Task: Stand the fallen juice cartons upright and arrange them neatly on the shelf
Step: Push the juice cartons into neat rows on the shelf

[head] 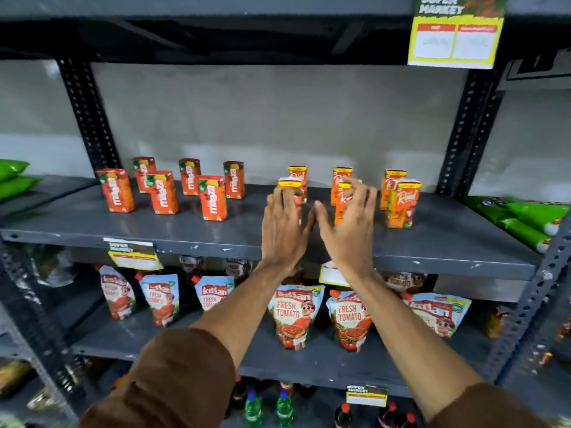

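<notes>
The grey metal shelf [448, 242] carries two groups of small juice cartons, all upright. Several orange-red mango cartons [163, 193] stand on the left in two staggered rows. On the right stand orange cartons with yellow tops [403, 205], also in a back and a front row. My left hand [282, 230] curls its fingers over the top of a front-row carton [290, 184]. Spread in front of the neighbouring front carton [340, 208], my right hand [349, 233] has its fingers apart and touches or nearly touches it.
Green pouches lie at the shelf's right end [525, 217] and far left [15, 180]. Tomato ketchup pouches [296, 313] fill the shelf below, with bottles [284, 409] under them. Perforated posts [466, 125] frame the bay. A yellow price tag [454, 41] hangs above.
</notes>
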The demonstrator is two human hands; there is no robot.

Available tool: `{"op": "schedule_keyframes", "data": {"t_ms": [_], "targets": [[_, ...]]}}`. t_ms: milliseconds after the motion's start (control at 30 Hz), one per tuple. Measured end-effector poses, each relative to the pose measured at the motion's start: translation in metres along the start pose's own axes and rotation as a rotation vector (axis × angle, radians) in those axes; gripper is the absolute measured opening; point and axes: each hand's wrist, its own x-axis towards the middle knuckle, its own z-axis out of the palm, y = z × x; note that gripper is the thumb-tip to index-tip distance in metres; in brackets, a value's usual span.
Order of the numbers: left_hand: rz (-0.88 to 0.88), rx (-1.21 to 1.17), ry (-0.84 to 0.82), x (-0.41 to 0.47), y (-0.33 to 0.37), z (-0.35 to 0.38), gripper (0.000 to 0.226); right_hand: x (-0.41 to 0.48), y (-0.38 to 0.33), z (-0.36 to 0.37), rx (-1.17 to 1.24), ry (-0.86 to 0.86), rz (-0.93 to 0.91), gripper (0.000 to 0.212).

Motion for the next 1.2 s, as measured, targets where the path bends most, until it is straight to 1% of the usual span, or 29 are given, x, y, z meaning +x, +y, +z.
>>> {"op": "schedule_keyframes", "data": {"t_ms": [67,167,233,333,400,433,467,500,533,633,700,833,900,1200], "targets": [[-0.026,0.012,0.023,0.006,-0.03,-0.019,0.04,-0.005,-0.02,0.024,0.032,-0.056,0.026,0.058],[-0.152,-0.005,0.063,0.011,-0.079,-0.045,0.04,-0.005,-0.035,0.06,0.029,-0.087,0.116,0.065],[-0.265,0.035,0.064,0.015,-0.111,-0.059,0.054,-0.002,-0.039,0.081,-0.038,-0.05,0.235,0.076],[-0.399,0.075,0.065,0.025,-0.156,-0.077,0.075,-0.001,-0.039,0.113,-0.127,-0.042,0.479,0.103],[-0.458,0.072,-0.036,0.031,-0.171,-0.079,0.094,-0.001,-0.032,0.123,-0.188,-0.128,0.616,0.124],[-0.475,0.076,-0.116,0.033,-0.174,-0.077,0.105,-0.002,-0.029,0.125,-0.221,-0.17,0.652,0.131],[-0.49,0.092,-0.202,0.035,-0.177,-0.075,0.113,-0.003,-0.026,0.129,-0.253,-0.19,0.659,0.133],[-0.512,0.109,-0.273,0.036,-0.179,-0.073,0.117,-0.004,-0.025,0.132,-0.287,-0.199,0.643,0.131],[-0.536,0.122,-0.315,0.037,-0.181,-0.071,0.115,-0.006,-0.025,0.133,-0.319,-0.207,0.616,0.126],[-0.517,0.201,-0.351,0.038,-0.184,-0.07,0.092,-0.011,-0.027,0.131,-0.355,-0.231,0.569,0.102],[-0.49,0.254,-0.394,0.038,-0.185,-0.07,0.082,-0.012,-0.03,0.129,-0.358,-0.244,0.567,0.089],[-0.451,0.325,-0.439,0.037,-0.182,-0.07,0.075,-0.012,-0.032,0.125,-0.347,-0.258,0.543,0.075],[-0.439,0.356,-0.443,0.036,-0.182,-0.07,0.074,-0.011,-0.033,0.125,-0.342,-0.263,0.531,0.073],[-0.439,0.439,-0.499,0.037,-0.183,-0.065,0.082,-0.01,-0.04,0.123,-0.344,-0.291,0.55,0.076]]}}
